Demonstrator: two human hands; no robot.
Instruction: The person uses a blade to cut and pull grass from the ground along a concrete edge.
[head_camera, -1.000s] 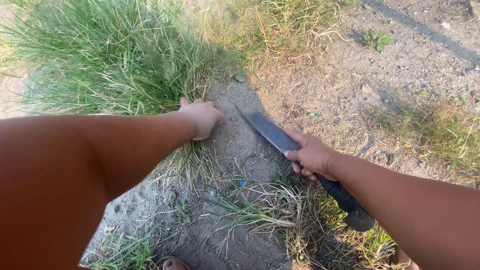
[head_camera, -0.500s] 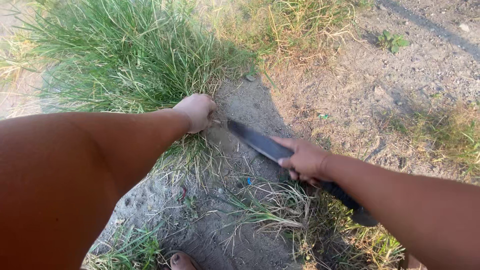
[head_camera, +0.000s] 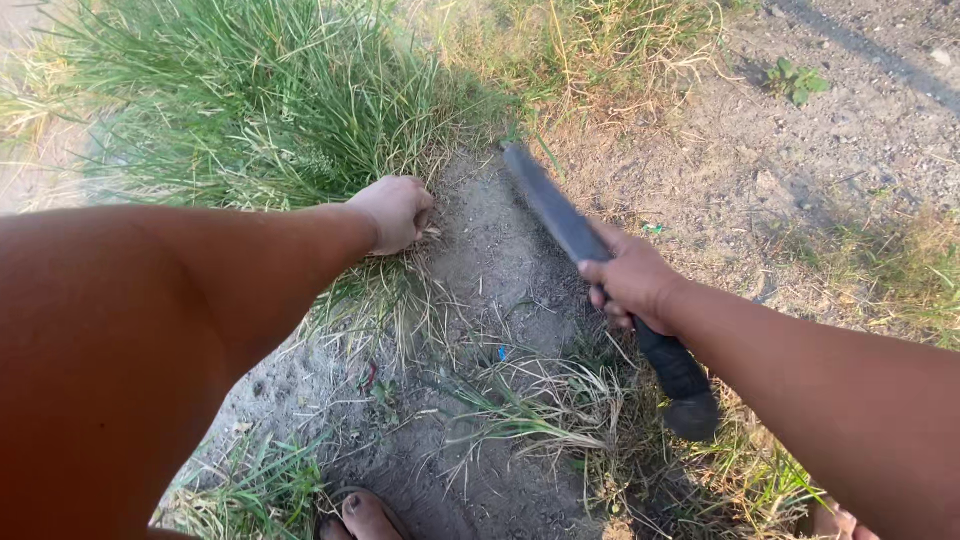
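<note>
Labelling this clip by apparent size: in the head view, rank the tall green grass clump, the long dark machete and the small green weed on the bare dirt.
1. Tall green grass clump, largest.
2. Long dark machete, held in the right hand.
3. Small green weed, smallest, though farthest away.

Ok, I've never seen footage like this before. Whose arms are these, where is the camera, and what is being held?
There is no machine here: both arms belong to one person, and the single camera sits on that person's head, looking down at the ground. The left hand is closed on a clump of tall green grass near its base. The right hand grips a long knife with a dark blade, partway along it; the black handle end sticks out behind the wrist. The blade tip points up and away, apart from the left hand. Below lies bare sandy soil with dry grass tufts. A toe shows at the bottom edge.
</note>
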